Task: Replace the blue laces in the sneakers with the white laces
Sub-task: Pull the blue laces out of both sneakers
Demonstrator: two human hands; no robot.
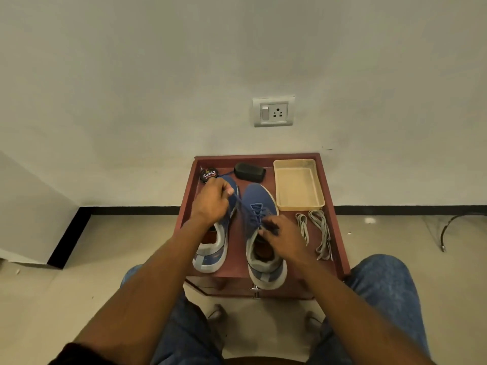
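While taut, blue lace (243, 206) between fingers (229, 191).

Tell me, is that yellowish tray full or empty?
Empty. The tray at the table's back right corner shows only its bare bottom, and the white laces lie outside it, on the table in front of it.

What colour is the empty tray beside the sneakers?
Beige, a pale cream. The tray shows best in the head view, the only one.

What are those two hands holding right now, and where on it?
Both grip the blue lace of the right sneaker: left hand its pulled-out end, right hand near the eyelets.
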